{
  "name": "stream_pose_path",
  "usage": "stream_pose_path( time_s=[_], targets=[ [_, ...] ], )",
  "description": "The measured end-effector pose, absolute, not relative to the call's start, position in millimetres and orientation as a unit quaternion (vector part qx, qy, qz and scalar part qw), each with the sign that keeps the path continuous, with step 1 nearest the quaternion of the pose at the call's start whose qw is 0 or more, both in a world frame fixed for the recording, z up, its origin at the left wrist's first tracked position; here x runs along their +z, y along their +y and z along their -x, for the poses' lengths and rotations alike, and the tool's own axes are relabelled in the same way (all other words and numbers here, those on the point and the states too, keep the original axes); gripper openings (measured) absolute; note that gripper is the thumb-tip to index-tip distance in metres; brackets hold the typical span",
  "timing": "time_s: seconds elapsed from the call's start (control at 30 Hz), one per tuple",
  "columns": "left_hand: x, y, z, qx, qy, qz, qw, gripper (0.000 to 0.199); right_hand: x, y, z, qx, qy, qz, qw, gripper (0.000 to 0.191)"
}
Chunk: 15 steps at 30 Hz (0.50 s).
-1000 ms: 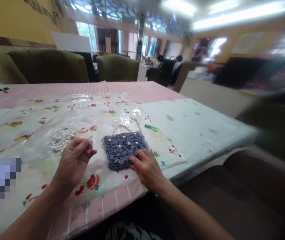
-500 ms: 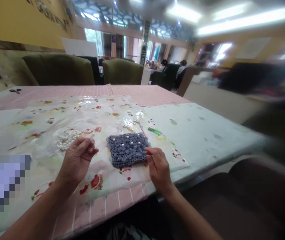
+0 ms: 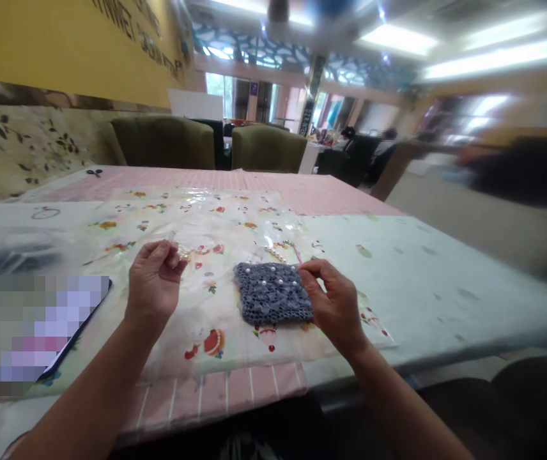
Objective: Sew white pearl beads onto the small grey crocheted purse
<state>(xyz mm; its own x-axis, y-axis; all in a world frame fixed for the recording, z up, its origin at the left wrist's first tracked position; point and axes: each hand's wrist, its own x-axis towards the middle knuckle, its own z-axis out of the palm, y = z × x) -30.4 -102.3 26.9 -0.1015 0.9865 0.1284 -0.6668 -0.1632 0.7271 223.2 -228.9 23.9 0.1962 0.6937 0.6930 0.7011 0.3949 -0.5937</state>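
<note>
A blue-grey crocheted piece (image 3: 273,297) with several white pearl beads on its upper half lies flat on the patterned plastic sheet. My right hand (image 3: 335,303) is closed in a pinch at its upper right corner, covering that edge. What its fingertips hold, if anything, is too small to name. Close by, a thin pink stick (image 3: 297,252) ends near those fingertips. To the left, my left hand (image 3: 153,281) is raised with thumb and fingers pinched together; a small pale bit shows at the tips. Pearl beads (image 3: 184,255) show just behind it, mostly hidden.
A short row of beads (image 3: 273,254) lies behind the crocheted piece. On the left are a phone-like item (image 3: 57,332), blurred out, and a dark bundle in plastic (image 3: 15,250). Black scissors (image 3: 94,172) lie far left. Armchairs (image 3: 268,148) stand beyond the table; people sit farther back.
The view has swung left, shifting the scene rightward. My right hand has moved up along the piece's right edge and now hides the green item. My left hand now covers most of the pearl pile.
</note>
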Motion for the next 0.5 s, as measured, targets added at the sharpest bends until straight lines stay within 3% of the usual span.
stream_pose_path(
  time_s=[0.17, 0.33, 0.5],
  targets=[
    [30, -102, 34, 0.713, 0.238, -0.319, 0.577, 0.021, 43, -193, -183, 0.118, -0.741, 0.512, 0.418, 0.012],
    [28, -109, 28, 0.705, 0.241, -0.331, 0.579, 0.023, 40, -136, -139, 0.074, -0.789, 0.568, 0.223, 0.016],
    [32, -107, 33, 0.713, 0.229, -0.314, 0.583, 0.023, 23, -65, -113, 0.08, -0.783, 0.607, 0.105, 0.038]
  ],
)
